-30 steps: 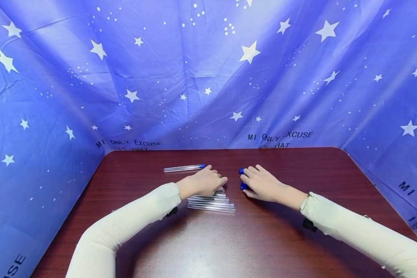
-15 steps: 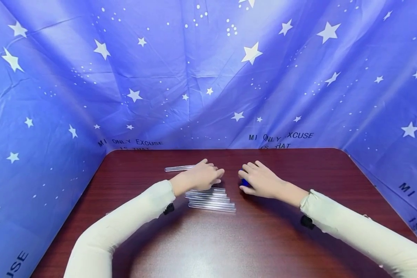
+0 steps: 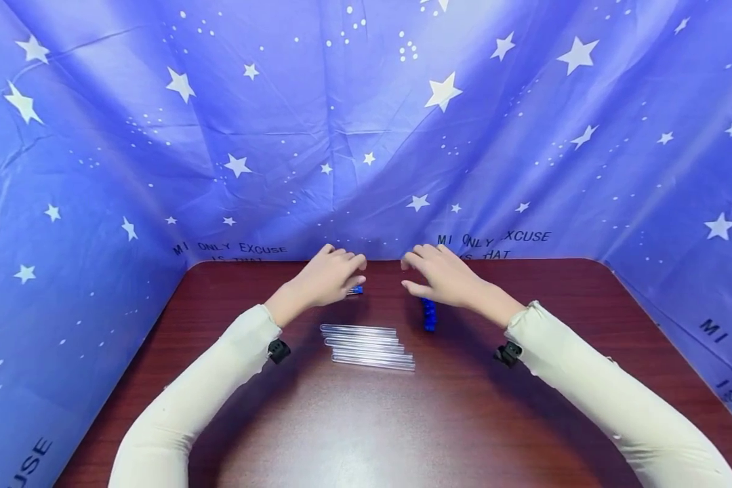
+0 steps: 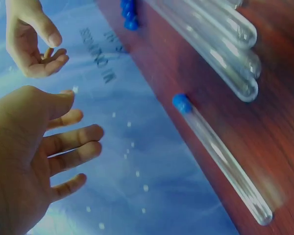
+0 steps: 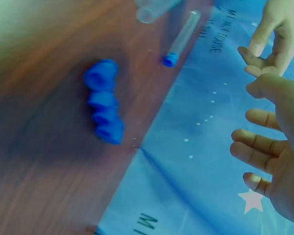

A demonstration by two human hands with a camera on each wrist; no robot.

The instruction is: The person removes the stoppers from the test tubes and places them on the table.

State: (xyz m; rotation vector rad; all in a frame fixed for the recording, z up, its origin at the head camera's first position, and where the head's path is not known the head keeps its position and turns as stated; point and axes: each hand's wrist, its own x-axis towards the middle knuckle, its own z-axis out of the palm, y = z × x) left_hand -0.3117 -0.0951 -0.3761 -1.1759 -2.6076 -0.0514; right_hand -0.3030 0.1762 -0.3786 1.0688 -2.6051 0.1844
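Observation:
My left hand (image 3: 324, 278) hovers over the far part of the table with nothing in its loosely bent, spread fingers. Below it lies a clear test tube (image 4: 225, 156) with a blue cap, mostly covered by the hand in the head view. My right hand (image 3: 448, 276) hangs opposite, fingers apart and holding nothing. Just under that hand a short row of blue caps (image 5: 105, 103) lies on the wood. Several uncapped clear test tubes (image 3: 366, 346) rest side by side nearer the person, their rounded ends to the left.
The dark red wooden table (image 3: 354, 427) has rounded far corners. Blue cloth (image 3: 329, 122) with white stars and printed words hangs behind it and along both sides. A black wrist camera (image 3: 278, 351) sits under the left sleeve, another below the right.
Both hands have lifted and moved toward the table's far edge. The right hand has come off the blue caps, which now show in a row. The left hand has left the uncapped tubes.

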